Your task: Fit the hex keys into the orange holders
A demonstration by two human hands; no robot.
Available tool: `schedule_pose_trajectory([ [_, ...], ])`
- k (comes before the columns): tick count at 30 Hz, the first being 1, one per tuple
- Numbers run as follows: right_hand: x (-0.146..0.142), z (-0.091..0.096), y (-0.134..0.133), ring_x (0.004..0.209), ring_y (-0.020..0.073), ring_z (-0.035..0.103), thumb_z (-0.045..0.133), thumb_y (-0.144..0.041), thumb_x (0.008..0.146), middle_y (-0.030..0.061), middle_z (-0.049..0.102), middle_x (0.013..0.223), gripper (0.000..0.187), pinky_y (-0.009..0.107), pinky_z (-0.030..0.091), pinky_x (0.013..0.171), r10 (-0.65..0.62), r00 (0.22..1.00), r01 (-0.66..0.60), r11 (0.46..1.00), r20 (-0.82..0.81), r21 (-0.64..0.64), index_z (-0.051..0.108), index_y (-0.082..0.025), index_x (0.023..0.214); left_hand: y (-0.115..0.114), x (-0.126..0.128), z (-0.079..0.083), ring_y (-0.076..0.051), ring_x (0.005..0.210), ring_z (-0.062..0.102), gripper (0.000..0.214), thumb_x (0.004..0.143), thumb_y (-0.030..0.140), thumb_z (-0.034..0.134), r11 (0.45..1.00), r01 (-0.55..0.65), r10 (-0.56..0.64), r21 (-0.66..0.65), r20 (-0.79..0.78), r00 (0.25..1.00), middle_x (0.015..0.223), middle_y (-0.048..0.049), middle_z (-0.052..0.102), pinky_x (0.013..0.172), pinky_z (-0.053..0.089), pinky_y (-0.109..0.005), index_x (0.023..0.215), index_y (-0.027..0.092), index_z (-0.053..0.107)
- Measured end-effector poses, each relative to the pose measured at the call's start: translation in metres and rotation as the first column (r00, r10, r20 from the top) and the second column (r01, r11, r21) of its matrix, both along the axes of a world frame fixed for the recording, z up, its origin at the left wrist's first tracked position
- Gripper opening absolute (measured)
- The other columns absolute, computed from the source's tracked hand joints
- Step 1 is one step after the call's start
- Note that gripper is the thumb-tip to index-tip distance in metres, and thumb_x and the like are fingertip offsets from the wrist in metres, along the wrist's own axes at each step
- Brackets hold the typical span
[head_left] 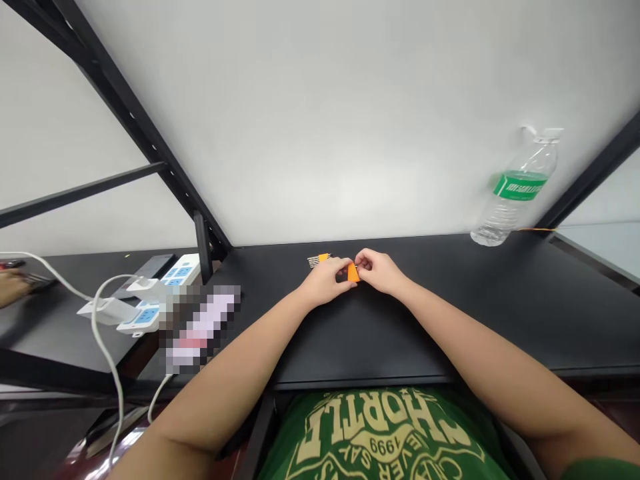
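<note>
Near the middle of the black tabletop, my two hands meet around a small orange piece. My left hand is closed on it, thumb below and fingers above. My right hand is pinched together at the piece's right edge; whatever lies between its fingertips is too small to make out. Just behind my left hand lie several thin metal rods side by side, with an orange strip across them. My left fingers partly cover this set.
A clear water bottle with a green label stands at the back right against the wall. To the left are a white power strip with plugs and cables, a blurred-out phone and a black metal frame. Another person's hand shows at far left.
</note>
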State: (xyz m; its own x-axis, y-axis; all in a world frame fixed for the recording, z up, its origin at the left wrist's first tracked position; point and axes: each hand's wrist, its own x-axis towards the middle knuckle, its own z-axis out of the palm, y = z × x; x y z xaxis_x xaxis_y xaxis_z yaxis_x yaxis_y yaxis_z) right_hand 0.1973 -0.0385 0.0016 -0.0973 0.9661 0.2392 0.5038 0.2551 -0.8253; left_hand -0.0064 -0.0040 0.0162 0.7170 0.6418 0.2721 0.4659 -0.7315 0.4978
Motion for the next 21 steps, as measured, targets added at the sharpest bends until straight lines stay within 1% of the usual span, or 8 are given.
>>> schedule_pose_trajectory([
  [3,0.004,0.004,0.000,0.064,0.0129,0.057,0.058,-0.015,0.069,-0.0042,0.064,0.073,0.019,0.024,0.044,0.061,-0.067,0.997,0.069,0.997,0.042,-0.039,0.062,-0.022,0.086,0.001,-0.001,0.000,-0.022,0.088,0.062,0.020,0.085,0.035,0.071,0.999,-0.028,0.030,0.042,-0.054,0.998,0.092,-0.0022,0.068,0.077,0.047,-0.034,0.098,0.023,0.062],
  [6,0.014,0.011,0.002,0.065,0.0129,0.058,0.058,-0.014,0.069,-0.0029,0.066,0.074,0.016,0.024,0.043,0.062,-0.131,0.983,0.141,0.988,0.129,-0.070,0.065,-0.021,0.082,0.004,-0.003,-0.001,-0.023,0.091,0.062,0.019,0.085,0.032,0.070,0.995,-0.071,0.078,0.073,-0.100,0.992,0.094,-0.0028,0.068,0.077,0.047,-0.034,0.100,0.024,0.061],
  [9,0.029,0.015,0.008,0.069,0.0139,0.060,0.061,-0.014,0.071,-0.0010,0.069,0.078,0.013,0.024,0.043,0.065,-0.194,0.946,0.221,0.972,0.260,-0.078,0.067,-0.021,0.081,0.007,-0.005,-0.002,-0.024,0.092,0.063,0.021,0.083,0.030,0.071,0.992,-0.101,0.112,0.079,-0.140,0.984,0.096,-0.0032,0.068,0.076,0.046,-0.034,0.101,0.024,0.061],
  [11,0.039,0.014,0.012,0.073,0.0151,0.061,0.062,-0.013,0.073,0.0008,0.071,0.081,0.013,0.025,0.042,0.066,-0.184,0.907,0.241,0.964,0.379,-0.108,0.069,-0.021,0.081,0.008,-0.006,-0.002,-0.023,0.089,0.064,0.020,0.083,0.032,0.071,0.992,-0.119,0.124,0.043,-0.139,0.982,0.095,-0.0023,0.068,0.074,0.047,-0.033,0.099,0.025,0.062],
  [13,0.045,0.012,0.015,0.076,0.0163,0.062,0.061,-0.013,0.075,0.0023,0.072,0.084,0.013,0.026,0.042,0.067,-0.126,0.871,0.226,0.961,0.474,-0.160,0.070,-0.021,0.080,0.007,-0.006,-0.002,-0.022,0.087,0.064,0.020,0.083,0.036,0.071,0.991,-0.132,0.132,0.008,-0.122,0.984,0.093,-0.0010,0.068,0.073,0.047,-0.032,0.098,0.025,0.062],
  [15,0.047,0.010,0.016,0.079,0.0169,0.062,0.061,-0.015,0.077,0.0032,0.073,0.087,0.012,0.026,0.042,0.068,-0.068,0.854,0.190,0.964,0.515,-0.187,0.071,-0.021,0.080,0.007,-0.006,-0.002,-0.022,0.088,0.064,0.021,0.083,0.036,0.071,0.991,-0.131,0.131,0.001,-0.104,0.986,0.093,-0.0005,0.069,0.074,0.048,-0.032,0.099,0.026,0.063],
  [18,0.040,0.007,0.014,0.083,0.0171,0.062,0.062,-0.017,0.079,0.0043,0.072,0.095,0.013,0.026,0.043,0.071,0.021,0.848,0.074,0.985,0.530,-0.157,0.073,-0.021,0.084,0.006,-0.006,-0.003,-0.023,0.091,0.064,0.020,0.083,0.036,0.072,0.993,-0.114,0.116,0.019,-0.097,0.989,0.096,-0.0015,0.069,0.074,0.048,-0.032,0.097,0.025,0.063],
  [21,0.029,0.003,0.010,0.083,0.0167,0.062,0.062,-0.017,0.079,0.0054,0.070,0.100,0.014,0.025,0.044,0.073,0.089,0.837,-0.027,0.992,0.540,-0.122,0.073,-0.021,0.087,0.006,-0.005,-0.004,-0.024,0.093,0.065,0.022,0.083,0.034,0.071,0.993,-0.115,0.118,0.026,-0.110,0.987,0.098,-0.0029,0.070,0.075,0.048,-0.033,0.101,0.024,0.064],
])
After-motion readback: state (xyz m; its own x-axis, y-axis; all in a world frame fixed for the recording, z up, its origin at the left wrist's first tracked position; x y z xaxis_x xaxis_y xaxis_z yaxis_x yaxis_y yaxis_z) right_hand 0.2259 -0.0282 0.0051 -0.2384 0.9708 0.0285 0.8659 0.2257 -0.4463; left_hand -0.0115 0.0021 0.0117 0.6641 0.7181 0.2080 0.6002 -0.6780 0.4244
